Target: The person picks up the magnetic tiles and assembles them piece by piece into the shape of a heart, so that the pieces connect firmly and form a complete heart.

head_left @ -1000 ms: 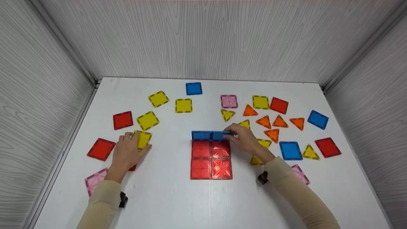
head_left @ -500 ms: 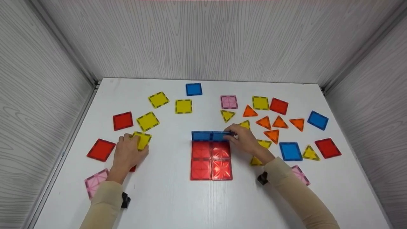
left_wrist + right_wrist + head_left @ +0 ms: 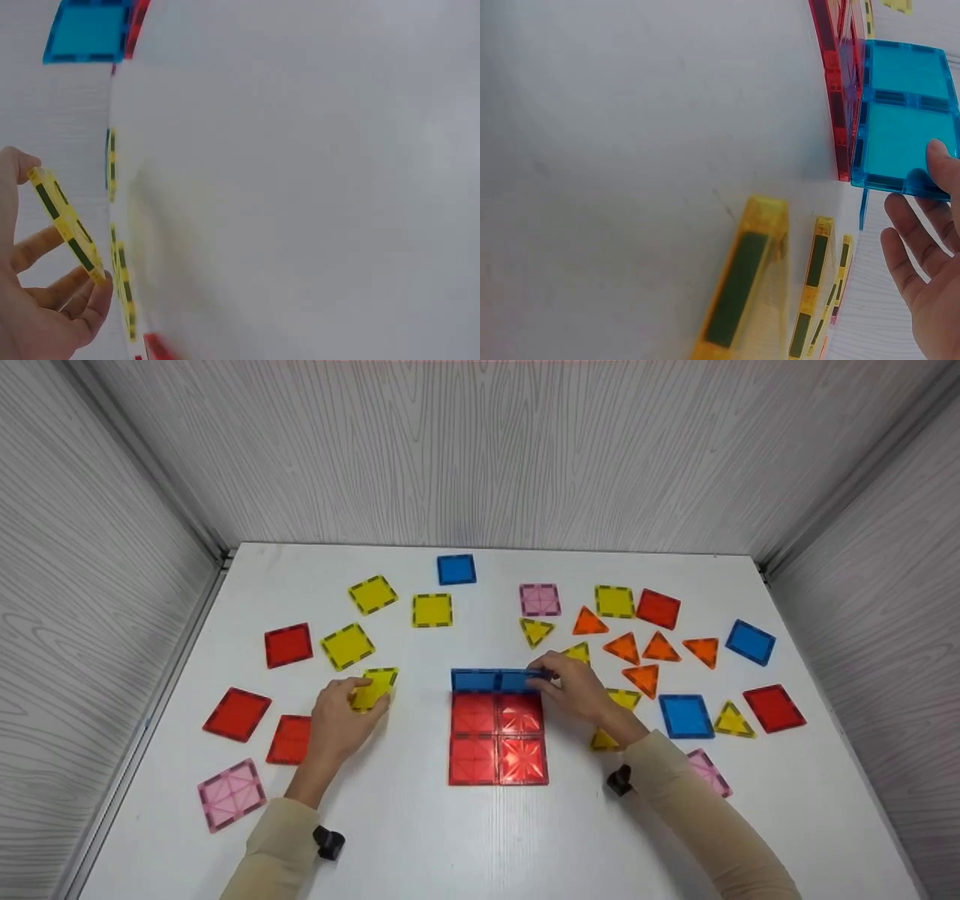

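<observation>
Your left hand (image 3: 341, 722) is pinching a yellow square tile (image 3: 373, 690), left of four red tiles (image 3: 499, 741). Two blue tiles (image 3: 484, 680) are standing along their far edge; your right hand (image 3: 576, 688) is gripping their right end, best steadied lightly.

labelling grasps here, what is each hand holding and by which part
Left hand: a yellow tile, by opposite edges. Right hand: the right-hand upright blue tile, near its upper outer corner.

A white table (image 3: 405, 832) carries four adjoining red squares (image 3: 498, 739), loose squares (image 3: 433, 610) and triangles (image 3: 624, 648).
</observation>
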`<state>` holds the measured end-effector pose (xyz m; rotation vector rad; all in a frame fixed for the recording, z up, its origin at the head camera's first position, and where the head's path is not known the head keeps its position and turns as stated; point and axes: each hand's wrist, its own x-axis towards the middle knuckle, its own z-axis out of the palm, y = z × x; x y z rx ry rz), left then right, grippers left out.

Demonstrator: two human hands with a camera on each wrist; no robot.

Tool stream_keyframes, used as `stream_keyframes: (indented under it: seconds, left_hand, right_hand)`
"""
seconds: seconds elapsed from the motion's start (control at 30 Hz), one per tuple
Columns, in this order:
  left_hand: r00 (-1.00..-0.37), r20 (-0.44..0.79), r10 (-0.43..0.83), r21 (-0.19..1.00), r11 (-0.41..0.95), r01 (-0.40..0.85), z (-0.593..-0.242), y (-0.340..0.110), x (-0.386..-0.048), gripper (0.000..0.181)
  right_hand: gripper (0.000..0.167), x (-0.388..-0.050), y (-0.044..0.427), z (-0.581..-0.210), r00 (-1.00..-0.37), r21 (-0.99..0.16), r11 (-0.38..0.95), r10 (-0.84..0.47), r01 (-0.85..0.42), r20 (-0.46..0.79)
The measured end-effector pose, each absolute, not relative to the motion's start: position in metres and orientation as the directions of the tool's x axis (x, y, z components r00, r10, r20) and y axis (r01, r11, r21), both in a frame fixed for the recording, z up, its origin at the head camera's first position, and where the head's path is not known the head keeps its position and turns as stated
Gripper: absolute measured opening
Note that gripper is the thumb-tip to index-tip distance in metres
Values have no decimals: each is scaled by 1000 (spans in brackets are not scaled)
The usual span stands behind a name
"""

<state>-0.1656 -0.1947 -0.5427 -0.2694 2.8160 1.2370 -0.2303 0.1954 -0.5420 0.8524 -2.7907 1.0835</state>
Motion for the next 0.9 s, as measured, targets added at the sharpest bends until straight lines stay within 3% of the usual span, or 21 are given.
stream_keyframes:
  seconds: [0.3,0.57,0.9]
  left_hand:
    - [-982,-92,-163,862,480,-160,-562,-140,-158,38]
    - [-976,-133,-172,937,298,-180,-558,-120,-159,31]
    - [-977,-178,-116,942,267,-204,-558,-103,-156,35]
  right_hand:
    - [19,-231,195,-543,-848,-611,610,-483,-505,219]
    - [19,-232,196,-542,-846,-615,605,-487,-506,218]
    - [18,-232,197,-543,-844,-614,605,-493,-506,210]
